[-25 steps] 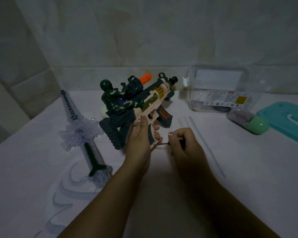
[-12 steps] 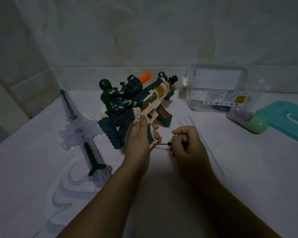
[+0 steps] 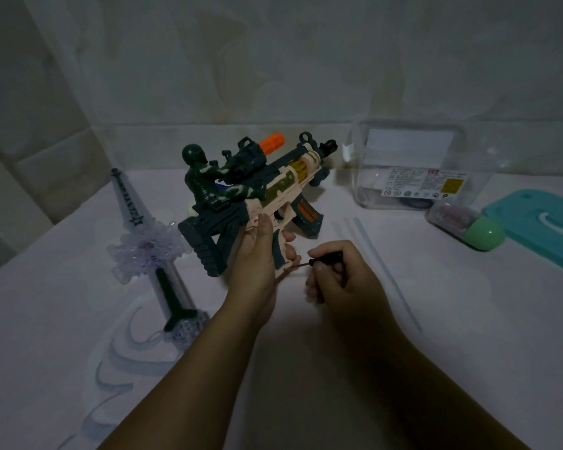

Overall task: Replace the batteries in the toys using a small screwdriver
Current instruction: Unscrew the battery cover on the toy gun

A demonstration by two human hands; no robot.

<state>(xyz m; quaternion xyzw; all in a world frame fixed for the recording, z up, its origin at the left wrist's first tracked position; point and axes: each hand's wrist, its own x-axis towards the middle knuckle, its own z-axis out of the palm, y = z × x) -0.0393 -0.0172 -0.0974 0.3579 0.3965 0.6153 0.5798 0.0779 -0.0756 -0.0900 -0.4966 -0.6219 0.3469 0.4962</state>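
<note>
"While the right hand [image 3: 342,277] had its fingers curled tight round the black handle of the small screwdriver [image 3: 330,254], where did the tip sit?"

"At the bottom of the toy gun [image 3: 273,190], against the butt of its pistol grip, as far as the dim light let me tell. The screw itself was too small to make out. The left hand [image 3: 257,254] was wrapped round that same grip, thumb lying up the pale side. It held the gun off the white table [image 3: 436,352] with the barrel tilted up and away."

"Which step was that?"

"I judged it the undoing of the battery cover's screw. No cover was off and no batteries showed."

"And the next move?"

"Steady turns with the blade pressed square into the head, the left hand bracing the toy, and care that the freed screw did not roll off."

"What lay around?"

"A green soldier toy [image 3: 205,180] was just behind the gun and a clear toy sword [image 3: 153,248] lay to the left. To the right were a clear box [image 3: 413,164], a green-ended capsule [image 3: 468,222] and a teal case [image 3: 540,222], all well apart from the hands."
</note>
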